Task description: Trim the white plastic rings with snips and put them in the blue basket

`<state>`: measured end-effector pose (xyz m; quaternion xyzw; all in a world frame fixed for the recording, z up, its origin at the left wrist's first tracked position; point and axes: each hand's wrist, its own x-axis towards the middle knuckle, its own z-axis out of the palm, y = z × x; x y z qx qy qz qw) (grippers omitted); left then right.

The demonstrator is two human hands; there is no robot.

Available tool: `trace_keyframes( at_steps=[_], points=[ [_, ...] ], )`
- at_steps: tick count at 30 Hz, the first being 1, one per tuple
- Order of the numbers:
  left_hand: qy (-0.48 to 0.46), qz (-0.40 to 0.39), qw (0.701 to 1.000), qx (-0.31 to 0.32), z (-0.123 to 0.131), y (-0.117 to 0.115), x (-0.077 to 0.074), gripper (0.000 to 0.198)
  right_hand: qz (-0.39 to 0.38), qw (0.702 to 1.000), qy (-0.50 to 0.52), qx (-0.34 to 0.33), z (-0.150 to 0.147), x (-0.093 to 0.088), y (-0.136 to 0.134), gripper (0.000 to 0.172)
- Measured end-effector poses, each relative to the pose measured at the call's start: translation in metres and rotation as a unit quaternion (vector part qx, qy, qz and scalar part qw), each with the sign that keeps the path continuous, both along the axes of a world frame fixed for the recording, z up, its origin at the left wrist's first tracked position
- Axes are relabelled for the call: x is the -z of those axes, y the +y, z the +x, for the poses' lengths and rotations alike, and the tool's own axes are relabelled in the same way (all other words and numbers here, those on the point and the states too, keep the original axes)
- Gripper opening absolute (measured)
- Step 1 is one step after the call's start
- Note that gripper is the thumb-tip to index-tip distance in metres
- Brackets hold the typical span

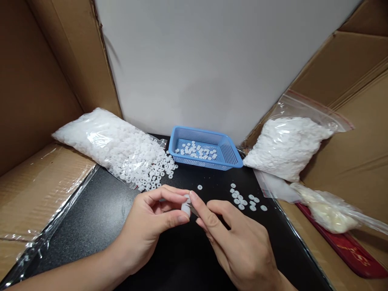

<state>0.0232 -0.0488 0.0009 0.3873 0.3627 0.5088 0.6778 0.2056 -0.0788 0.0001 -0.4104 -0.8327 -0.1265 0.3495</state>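
Note:
My left hand (154, 220) pinches a small white plastic ring (186, 209) between thumb and fingertips, above the black tabletop. My right hand (235, 238) is closed around a thin, grey pointed tool (192, 208); most of it is hidden in the fingers, so its kind is unclear. The tool's end and the right index fingertip meet the ring. Just beyond the hands, one loose white ring (199, 187) lies on the table. To the right lie several more white rings (238, 197), scattered in a loose group.
A blue perforated basket (222, 162) with several white rings in it stands at the back. On the left, a clear bag (100, 137) spills rings onto the table. A bag of white material (283, 145) leans on cardboard at right, near a red case (348, 250).

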Motion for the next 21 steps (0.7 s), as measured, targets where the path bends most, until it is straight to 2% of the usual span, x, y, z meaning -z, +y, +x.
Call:
trace_keyframes(
  at_steps=[10,21],
  points=[
    [-0.004,0.006,1.000,0.012,-0.0005,-0.0005,0.0000,0.017,0.015,1.000,-0.011,0.002,0.0030,-0.0015,0.0002,0.035],
    [0.003,0.010,1.000,0.023,-0.0021,-0.0003,-0.0009,0.017,0.020,1.000,-0.017,-0.006,0.0032,-0.0043,0.0008,0.043]
  ],
)
